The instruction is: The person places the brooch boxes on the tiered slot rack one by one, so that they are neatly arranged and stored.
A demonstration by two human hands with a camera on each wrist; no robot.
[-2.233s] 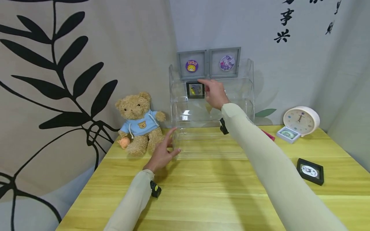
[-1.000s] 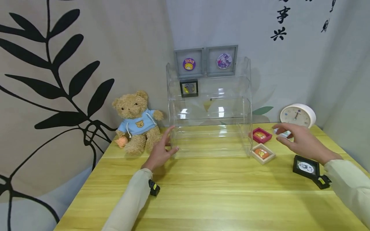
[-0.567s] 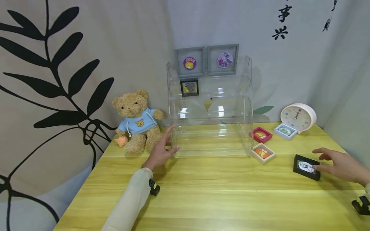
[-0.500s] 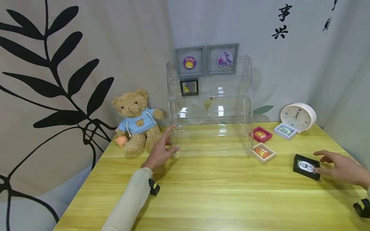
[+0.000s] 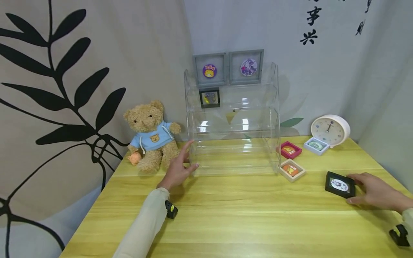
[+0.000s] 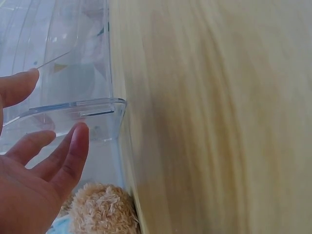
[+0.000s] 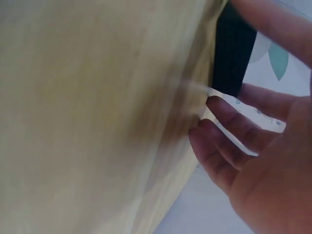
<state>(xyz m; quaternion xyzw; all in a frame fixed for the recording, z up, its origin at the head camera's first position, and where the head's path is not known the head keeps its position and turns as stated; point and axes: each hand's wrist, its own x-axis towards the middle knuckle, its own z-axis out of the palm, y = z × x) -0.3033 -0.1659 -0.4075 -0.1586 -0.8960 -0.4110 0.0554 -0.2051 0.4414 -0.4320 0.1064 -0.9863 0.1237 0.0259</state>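
Observation:
My right hand (image 5: pixel 375 191) holds a small black display frame (image 5: pixel 337 184) with a white oval picture at its right end, thumb on the near side and index finger on the far side. In the right wrist view the dark frame (image 7: pixel 233 53) stands between thumb and index finger, other fingers loosely bent near the table. My left hand (image 5: pixel 176 172) is at the left side of a clear acrylic tiered rack (image 5: pixel 245 125). Seen from the left wrist, its thumb and relaxed fingers lie either side of the rack's side panel (image 6: pixel 73 106). A black frame (image 5: pixel 209 98) stands on an upper tier.
Two grey frames (image 5: pixel 246 67) stand on the rack's top tier. A teddy bear (image 5: pixel 151 136) sits left of the rack. To its right lie a red frame (image 5: pixel 289 150), a cream frame (image 5: pixel 292 170) and a pale blue frame (image 5: pixel 316 146) before a white clock (image 5: pixel 330 129).
My right hand has left the black frame on the rack, moved right and down past the pale blue frame, and closed on the black frame on the table. The left hand has stayed put.

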